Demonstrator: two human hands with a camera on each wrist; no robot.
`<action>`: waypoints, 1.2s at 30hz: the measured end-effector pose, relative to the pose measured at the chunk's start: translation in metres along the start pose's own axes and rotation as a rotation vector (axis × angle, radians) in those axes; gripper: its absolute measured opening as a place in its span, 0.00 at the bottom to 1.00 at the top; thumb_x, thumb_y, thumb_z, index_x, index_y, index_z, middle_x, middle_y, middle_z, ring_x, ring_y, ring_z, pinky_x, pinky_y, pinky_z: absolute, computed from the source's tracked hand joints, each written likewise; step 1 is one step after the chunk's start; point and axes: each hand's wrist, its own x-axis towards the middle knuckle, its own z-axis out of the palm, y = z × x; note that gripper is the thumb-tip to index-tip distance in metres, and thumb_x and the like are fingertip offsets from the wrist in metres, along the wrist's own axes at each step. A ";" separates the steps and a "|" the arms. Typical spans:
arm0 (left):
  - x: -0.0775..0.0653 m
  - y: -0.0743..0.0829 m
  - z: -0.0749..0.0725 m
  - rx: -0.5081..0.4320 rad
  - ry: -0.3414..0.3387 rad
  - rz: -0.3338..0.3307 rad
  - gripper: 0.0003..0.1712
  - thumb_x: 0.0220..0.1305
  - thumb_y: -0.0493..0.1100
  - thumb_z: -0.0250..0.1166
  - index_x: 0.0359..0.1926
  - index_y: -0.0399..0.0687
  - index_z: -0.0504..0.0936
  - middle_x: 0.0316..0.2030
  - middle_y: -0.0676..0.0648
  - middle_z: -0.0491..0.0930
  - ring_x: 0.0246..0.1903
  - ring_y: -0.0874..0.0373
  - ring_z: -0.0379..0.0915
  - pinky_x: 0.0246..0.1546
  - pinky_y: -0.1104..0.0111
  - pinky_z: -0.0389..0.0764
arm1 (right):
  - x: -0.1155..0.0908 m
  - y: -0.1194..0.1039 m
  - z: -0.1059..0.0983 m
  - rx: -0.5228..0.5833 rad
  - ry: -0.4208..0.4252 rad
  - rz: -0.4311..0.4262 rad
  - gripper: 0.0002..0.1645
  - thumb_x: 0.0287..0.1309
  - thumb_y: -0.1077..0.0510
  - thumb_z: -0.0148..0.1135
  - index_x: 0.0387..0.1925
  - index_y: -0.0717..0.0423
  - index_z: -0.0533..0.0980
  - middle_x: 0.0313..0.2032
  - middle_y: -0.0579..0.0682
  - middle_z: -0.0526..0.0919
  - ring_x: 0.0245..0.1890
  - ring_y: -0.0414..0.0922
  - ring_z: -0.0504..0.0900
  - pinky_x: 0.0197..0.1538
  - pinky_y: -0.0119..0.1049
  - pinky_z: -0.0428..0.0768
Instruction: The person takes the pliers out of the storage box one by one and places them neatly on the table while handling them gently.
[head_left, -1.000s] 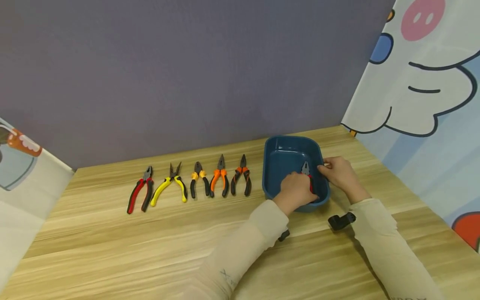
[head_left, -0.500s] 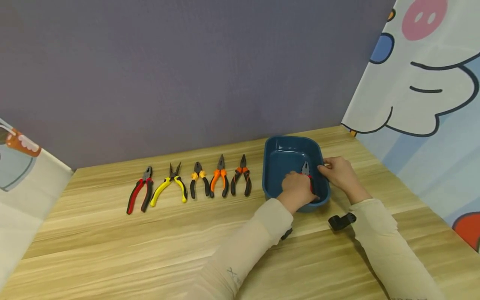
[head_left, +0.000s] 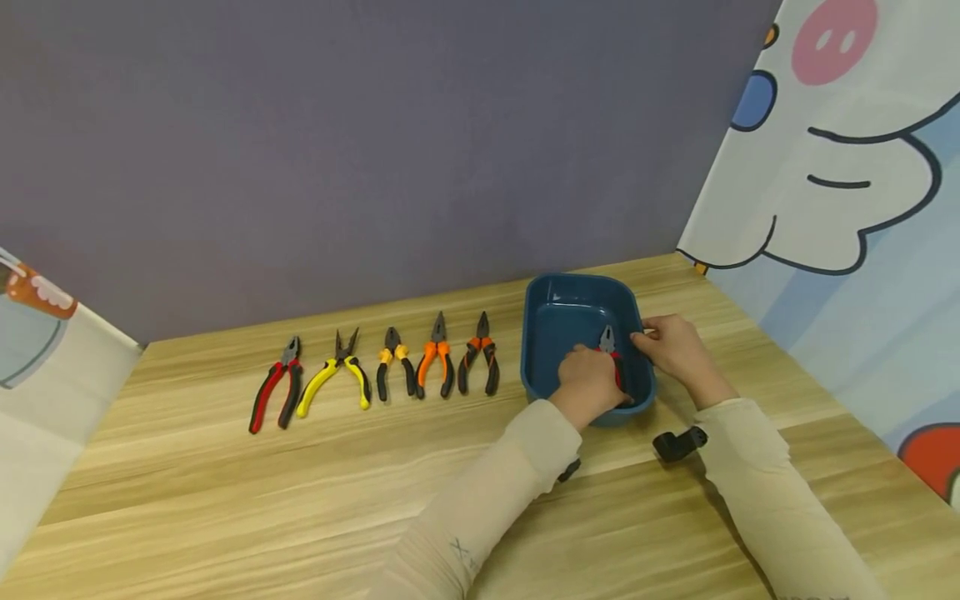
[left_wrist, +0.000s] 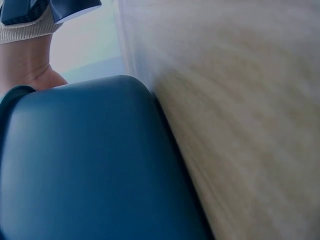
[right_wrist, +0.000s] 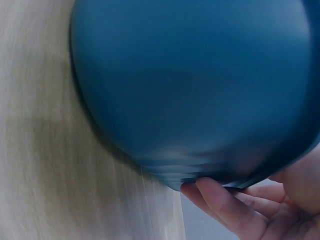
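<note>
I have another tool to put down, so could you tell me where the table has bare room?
Free: the wide wooden strip in front of the row of pliers, left of the left sleeve. Crowded: around the blue tray, where both hands work.

The left hand (head_left: 590,385) covers the red-handled pliers' (head_left: 609,348) grips — only the steel head shows; both wrist views are blurred, the blue tub (left_wrist: 90,165) cropped at six o'clock.
</note>
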 end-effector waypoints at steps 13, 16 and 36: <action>0.002 -0.002 0.002 -0.006 0.027 -0.021 0.39 0.42 0.69 0.70 0.53 0.55 0.79 0.50 0.48 0.73 0.48 0.56 0.71 0.42 0.68 0.76 | 0.000 -0.002 0.002 0.012 0.019 -0.008 0.22 0.60 0.61 0.55 0.49 0.78 0.74 0.38 0.68 0.82 0.37 0.58 0.83 0.40 0.49 0.79; 0.001 -0.001 0.001 0.009 0.014 -0.032 0.40 0.43 0.70 0.70 0.54 0.56 0.78 0.51 0.48 0.72 0.50 0.56 0.71 0.43 0.68 0.75 | 0.000 -0.002 0.002 0.004 0.031 -0.014 0.21 0.59 0.61 0.55 0.48 0.77 0.74 0.37 0.68 0.82 0.36 0.58 0.83 0.40 0.49 0.78; 0.005 -0.001 0.001 0.018 -0.015 -0.050 0.41 0.43 0.67 0.71 0.57 0.56 0.76 0.57 0.48 0.68 0.52 0.55 0.68 0.45 0.68 0.74 | 0.000 0.000 0.002 0.024 0.031 -0.012 0.21 0.59 0.62 0.55 0.48 0.78 0.74 0.37 0.68 0.82 0.35 0.56 0.84 0.39 0.47 0.79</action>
